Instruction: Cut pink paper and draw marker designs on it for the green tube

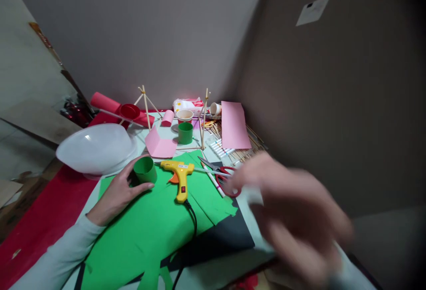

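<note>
My left hand (124, 188) is wrapped round a short green paper tube (145, 170), thumb on its near side, over a large green paper sheet (133, 237). Just right of the tube lies a yellow hot glue gun (181, 177), its orange trigger facing left and a clear glue stick at its back. My right hand (293, 210) is raised at the right side, smeared by motion, so its fingers cannot be read. Behind it lie red-handled scissors (221, 175) and a white marker (213, 180). A second green tube (185, 133) stands farther back.
A translucent white bowl (96, 148) stands at left. Toward the wall are a wooden stick frame (145, 106), folded pink paper (161, 144), a paper cup (184, 116), red paper rolls (105, 103) and a pink sheet (235, 126). Black paper (229, 234) and the gun's cord (195, 223) lie in front.
</note>
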{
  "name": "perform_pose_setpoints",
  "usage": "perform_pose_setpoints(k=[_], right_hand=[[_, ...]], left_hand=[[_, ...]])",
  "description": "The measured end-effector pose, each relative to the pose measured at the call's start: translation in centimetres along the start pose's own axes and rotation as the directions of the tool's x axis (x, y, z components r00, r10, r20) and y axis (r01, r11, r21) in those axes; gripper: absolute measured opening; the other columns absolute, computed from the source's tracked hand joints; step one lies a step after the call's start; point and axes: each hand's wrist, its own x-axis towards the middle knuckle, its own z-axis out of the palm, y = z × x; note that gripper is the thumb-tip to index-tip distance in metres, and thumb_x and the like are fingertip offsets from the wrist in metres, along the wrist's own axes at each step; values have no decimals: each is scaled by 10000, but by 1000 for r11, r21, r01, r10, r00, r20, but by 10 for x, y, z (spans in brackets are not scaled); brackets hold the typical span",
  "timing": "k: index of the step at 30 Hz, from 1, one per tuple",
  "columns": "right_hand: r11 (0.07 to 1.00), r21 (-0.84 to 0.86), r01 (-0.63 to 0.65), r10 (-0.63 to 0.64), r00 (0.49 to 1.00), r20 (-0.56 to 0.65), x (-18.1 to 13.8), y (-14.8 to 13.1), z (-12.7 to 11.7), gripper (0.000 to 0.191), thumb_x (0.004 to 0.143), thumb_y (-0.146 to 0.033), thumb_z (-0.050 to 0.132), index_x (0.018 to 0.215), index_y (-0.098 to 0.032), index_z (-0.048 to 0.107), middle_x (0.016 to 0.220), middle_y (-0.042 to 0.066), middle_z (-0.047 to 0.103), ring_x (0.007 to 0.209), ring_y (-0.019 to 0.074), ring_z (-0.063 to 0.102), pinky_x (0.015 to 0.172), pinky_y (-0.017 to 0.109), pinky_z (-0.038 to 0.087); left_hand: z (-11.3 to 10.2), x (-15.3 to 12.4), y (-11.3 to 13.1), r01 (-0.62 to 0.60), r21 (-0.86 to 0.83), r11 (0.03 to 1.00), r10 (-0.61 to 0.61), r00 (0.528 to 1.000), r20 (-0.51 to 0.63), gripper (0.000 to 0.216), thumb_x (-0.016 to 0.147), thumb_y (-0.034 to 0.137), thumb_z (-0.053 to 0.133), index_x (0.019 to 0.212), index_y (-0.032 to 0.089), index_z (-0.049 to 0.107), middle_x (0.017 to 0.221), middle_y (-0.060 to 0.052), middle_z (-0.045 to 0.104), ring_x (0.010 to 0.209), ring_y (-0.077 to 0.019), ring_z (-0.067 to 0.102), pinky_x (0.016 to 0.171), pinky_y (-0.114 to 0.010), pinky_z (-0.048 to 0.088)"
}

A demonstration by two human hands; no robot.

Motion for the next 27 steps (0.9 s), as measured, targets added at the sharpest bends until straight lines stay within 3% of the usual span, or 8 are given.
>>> perform_pose_setpoints(k=[2,4,7,12,17,21,24,27], right_hand=[[973,-176,-151,147,989,-31,36,35,-2,402,1025,-291,434,1411,-342,535,1200,76,730,1177,270,674,997,459,551],[922,-270,-277,272,961,-57,70,80,-6,480,968,-281,564,1437,-191,515,1384,174,646,1250,331,629,1049,495,506],[798,-374,-473,470,876,-105,103,142,-11,497,918,-233,683,1365,-55,556,1246,265,681,1189,395,643,1007,539,503],[645,-400,-651,627,750,-211,117,195,-1,388,1000,-367,659,1332,-173,611,1326,108,642,1121,251,673,942,471,587],[648,-290,-704,630,710,-316,124,213,7,395,998,-365,665,1332,-162,612,1328,117,639,1123,252,673,943,469,589],[719,-170,-674,588,720,-369,124,211,-2,303,973,-275,671,1236,-124,670,1203,123,715,1051,254,701,876,398,585],[792,-92,-604,524,749,-406,114,193,-12,252,960,-207,590,1142,-80,710,1107,172,754,957,260,708,741,333,541],[859,-9,-512,449,762,-466,97,157,-22,216,956,-245,586,1090,-133,712,1063,174,747,818,202,670,656,320,486]], left_hand=[[-3,-1,5,-8,-39,999,9,1000,9,874,665,485,894,1427,258,530,1610,-132,485,1491,-384,432,1243,-570,308],[-7,-2,9,-4,-76,997,4,1000,-3,879,652,466,911,1433,306,540,1617,-93,485,1511,-380,402,1247,-557,309],[-16,-2,14,6,-111,994,-8,1000,-15,891,645,451,923,1445,348,544,1557,-66,560,1499,-379,423,1222,-554,365],[-26,-4,21,33,-171,985,-38,999,-23,880,629,511,913,1416,325,567,1483,-100,627,1446,-394,492,1179,-517,436],[-27,-7,27,22,-124,992,-30,997,-66,697,786,584,782,1390,282,609,1415,-121,672,1379,-371,562,1176,-481,425],[-26,-8,27,-1,-169,986,-26,987,-157,598,826,576,753,1307,233,662,1347,-130,708,1313,-354,611,1183,-493,404],[-26,-8,27,-62,-154,986,14,954,-299,448,843,528,760,1182,238,723,1261,-101,739,1253,-321,639,1158,-469,435],[-26,-8,30,-145,-162,976,60,895,-442,325,858,481,755,1070,235,757,1153,-67,756,1171,-279,666,1080,-411,498]])
